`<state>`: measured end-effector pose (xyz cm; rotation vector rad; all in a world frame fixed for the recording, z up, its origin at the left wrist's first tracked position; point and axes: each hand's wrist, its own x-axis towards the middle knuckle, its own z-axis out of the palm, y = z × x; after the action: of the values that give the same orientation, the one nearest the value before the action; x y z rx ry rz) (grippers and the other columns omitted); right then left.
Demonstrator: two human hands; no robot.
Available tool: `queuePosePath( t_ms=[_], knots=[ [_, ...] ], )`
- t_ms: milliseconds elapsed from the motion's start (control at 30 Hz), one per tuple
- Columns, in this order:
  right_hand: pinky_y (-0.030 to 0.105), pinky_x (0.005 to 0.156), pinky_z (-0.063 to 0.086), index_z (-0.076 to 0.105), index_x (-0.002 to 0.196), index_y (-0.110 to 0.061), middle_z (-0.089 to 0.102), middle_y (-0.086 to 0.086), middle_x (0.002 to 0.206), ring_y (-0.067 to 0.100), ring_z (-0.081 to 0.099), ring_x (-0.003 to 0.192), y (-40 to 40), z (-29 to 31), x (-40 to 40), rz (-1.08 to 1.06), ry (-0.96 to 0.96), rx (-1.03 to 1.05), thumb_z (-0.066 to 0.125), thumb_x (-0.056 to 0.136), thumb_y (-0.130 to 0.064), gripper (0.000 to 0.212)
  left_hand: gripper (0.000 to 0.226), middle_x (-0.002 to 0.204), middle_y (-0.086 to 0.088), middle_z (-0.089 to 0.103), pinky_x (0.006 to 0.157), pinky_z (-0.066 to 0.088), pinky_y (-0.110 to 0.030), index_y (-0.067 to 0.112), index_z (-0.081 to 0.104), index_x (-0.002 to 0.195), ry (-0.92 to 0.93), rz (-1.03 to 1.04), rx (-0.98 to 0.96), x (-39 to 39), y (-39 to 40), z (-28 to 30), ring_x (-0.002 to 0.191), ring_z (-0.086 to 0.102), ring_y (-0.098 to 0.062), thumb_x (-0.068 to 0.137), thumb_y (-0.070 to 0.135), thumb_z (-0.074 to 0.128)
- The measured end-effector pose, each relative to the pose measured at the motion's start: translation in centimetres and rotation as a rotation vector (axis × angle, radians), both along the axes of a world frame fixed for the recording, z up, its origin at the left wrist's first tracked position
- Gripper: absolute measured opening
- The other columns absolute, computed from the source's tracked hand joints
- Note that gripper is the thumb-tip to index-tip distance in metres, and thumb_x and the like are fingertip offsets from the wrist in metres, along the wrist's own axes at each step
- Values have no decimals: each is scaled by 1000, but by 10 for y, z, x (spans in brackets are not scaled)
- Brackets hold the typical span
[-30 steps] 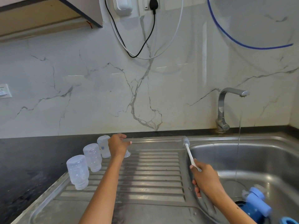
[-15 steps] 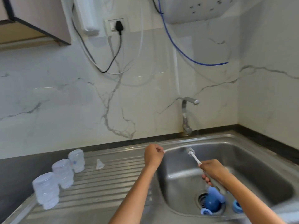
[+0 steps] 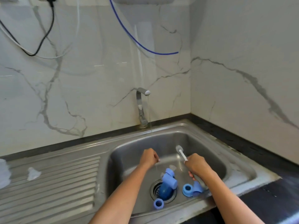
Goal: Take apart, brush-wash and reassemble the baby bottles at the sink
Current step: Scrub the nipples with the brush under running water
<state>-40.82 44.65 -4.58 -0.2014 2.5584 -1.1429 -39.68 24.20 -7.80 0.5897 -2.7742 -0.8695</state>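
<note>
My right hand [image 3: 196, 167] grips the grey handle of a thin white bottle brush [image 3: 181, 151], bristle head pointing up and away over the sink basin [image 3: 202, 143]. My left hand [image 3: 148, 158] hovers over the basin with its fingers curled and nothing visible in them. Below them, a blue cap piece [image 3: 169, 178] lies on the drain, with a blue ring [image 3: 158, 204] in front and another blue ring [image 3: 187, 188] to the right. A clear nipple [image 3: 172, 167] lies behind the blue piece. Another clear nipple [image 3: 33, 173] sits on the drainboard.
The tap [image 3: 142, 107] at the back runs a thin stream into the basin. A clear upturned bottle [image 3: 4, 173] shows at the left edge on the ribbed drainboard [image 3: 64, 183]. Dark counter borders the sink on the right. Cables hang on the marble wall.
My left hand left the nipple on the drainboard and moved right over the basin. The view swung right toward the sink; my right hand kept the brush.
</note>
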Motion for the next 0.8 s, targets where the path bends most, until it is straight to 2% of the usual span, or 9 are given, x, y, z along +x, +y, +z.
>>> queuePosePath(
  t_ms=[167, 300, 433, 567, 633, 733, 800],
  knots=[
    [25, 45, 47, 58, 103, -5, 58, 8, 61, 15, 50, 39, -7, -4, -1, 57, 27, 7, 39, 95, -7, 21, 26, 96, -12, 72, 81, 52, -33, 2, 73, 91, -103, -60, -22, -40, 14, -10, 94, 67, -24, 81, 26, 75],
    [26, 45, 49, 58, 104, -7, 60, 9, 68, 15, 53, 41, -7, -5, 0, 62, 68, 47, 39, 93, -7, 21, 48, 110, -13, 68, 87, 51, -36, 3, 68, 104, -274, -124, -156, -64, 28, -23, 104, 63, -27, 74, 38, 79],
    [25, 46, 48, 58, 107, -10, 61, 10, 74, 14, 53, 44, -8, -5, -1, 67, 90, 80, 40, 96, -8, 21, 53, 120, -10, 63, 90, 52, -35, 8, 64, 118, -409, -159, -304, -78, 35, -38, 110, 61, -27, 73, 30, 81],
    [24, 46, 48, 54, 117, -14, 62, 11, 84, 15, 54, 48, -9, -7, -3, 64, 99, 76, 40, 96, -11, 25, 40, 120, -12, 64, 90, 52, -35, 7, 65, 115, -372, -124, -338, -83, 35, -42, 109, 62, -28, 77, 15, 75],
    [24, 44, 47, 52, 120, -14, 62, 11, 85, 15, 53, 48, -8, -7, -3, 64, 98, 59, 40, 96, -11, 27, 37, 117, -13, 65, 88, 52, -35, 6, 67, 111, -325, -107, -308, -83, 33, -37, 108, 62, -28, 76, 15, 76],
    [24, 42, 46, 52, 120, -13, 61, 11, 85, 14, 51, 46, -8, -8, -4, 57, 106, 39, 39, 96, -11, 27, 33, 109, -12, 69, 85, 53, -34, 6, 70, 103, -229, -79, -183, -79, 24, -28, 102, 65, -27, 73, 15, 79],
    [23, 43, 46, 53, 118, -13, 61, 10, 83, 14, 52, 45, -9, -9, -5, 53, 101, 28, 39, 96, -11, 26, 27, 99, -12, 71, 78, 56, -32, 6, 73, 98, -172, -42, -50, -72, 17, -22, 90, 68, -25, 72, 12, 79]
  ],
)
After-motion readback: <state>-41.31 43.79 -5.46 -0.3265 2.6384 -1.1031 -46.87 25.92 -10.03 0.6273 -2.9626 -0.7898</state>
